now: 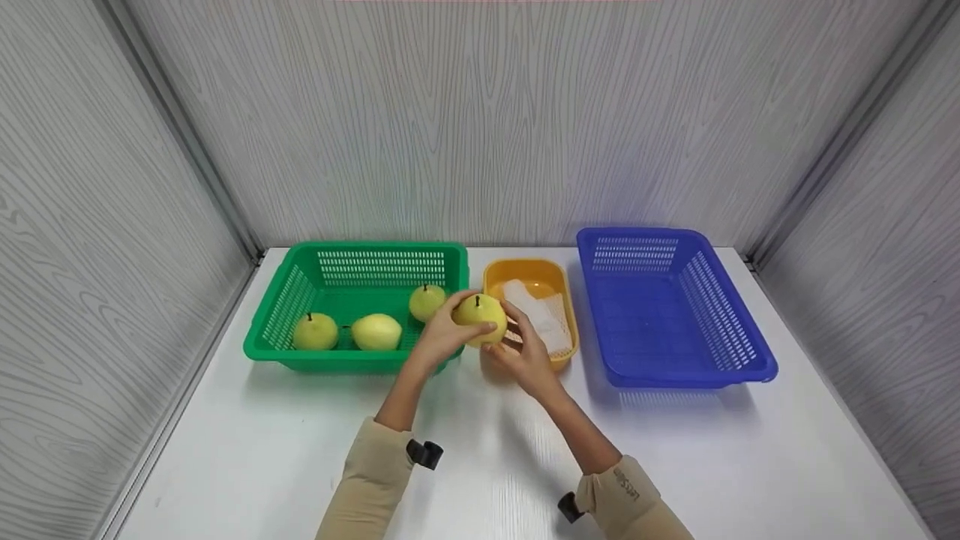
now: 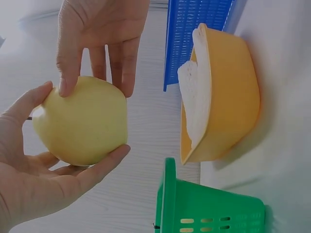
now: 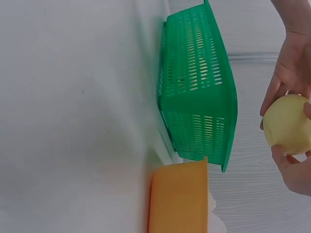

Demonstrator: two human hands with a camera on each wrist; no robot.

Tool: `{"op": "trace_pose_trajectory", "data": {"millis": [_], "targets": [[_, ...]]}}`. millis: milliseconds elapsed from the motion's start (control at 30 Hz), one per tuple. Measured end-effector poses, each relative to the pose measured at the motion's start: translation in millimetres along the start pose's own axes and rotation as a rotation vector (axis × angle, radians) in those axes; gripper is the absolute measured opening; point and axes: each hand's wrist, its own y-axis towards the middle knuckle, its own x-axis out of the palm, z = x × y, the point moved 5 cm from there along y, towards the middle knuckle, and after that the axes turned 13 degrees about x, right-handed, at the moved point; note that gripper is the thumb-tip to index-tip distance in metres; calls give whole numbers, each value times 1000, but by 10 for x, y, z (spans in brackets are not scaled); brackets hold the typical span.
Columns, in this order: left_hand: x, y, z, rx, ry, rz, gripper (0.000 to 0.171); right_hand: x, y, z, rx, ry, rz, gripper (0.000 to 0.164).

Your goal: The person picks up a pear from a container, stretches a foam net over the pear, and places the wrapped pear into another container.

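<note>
A yellow-green pear with a dark stem is held up between both hands, above the gap between the green basket and the small orange basket. My left hand grips it from the left, thumb across its near side. From the right, my right hand holds the pear with thumb and fingertips; in the left wrist view that thumb lies on the pear and the other fingers reach behind it. Three more pears, among them one lying on its side, are in the green basket.
The small orange basket stands in the middle with a white cloth or paper and a piece of white netting inside. At the right is a larger blue basket. Pale wood-grain panels enclose the white table at the back and sides.
</note>
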Motion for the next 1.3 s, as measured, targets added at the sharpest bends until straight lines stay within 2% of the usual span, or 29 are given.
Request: {"op": "trace_pose_trajectory", "data": {"millis": [133,200,300,433,633,800,1100,1300], "targets": [[75,-43,14,15,-4,-18,70,-70,-63,-33,-6,-55,6,65],[115,-66,17,26,2,-44,72,-121,-89,-29,21,-65,-15,65],[184,-104,-10,45,-9,-106,74,-216,-115,29,84,-44,-72,64],[297,-162,-82,69,-82,-201,73,-372,-145,159,151,5,-160,62],[443,-251,-232,87,-153,-283,72,-550,-229,346,217,30,-261,61],[518,-306,-390,52,-242,-301,70,-606,-313,463,290,58,-344,62],[642,-369,-556,-8,-170,-294,65,-577,-375,566,278,-67,-406,70],[756,-427,-610,-27,-194,-319,63,-541,-433,675,259,-161,-435,71]]}}
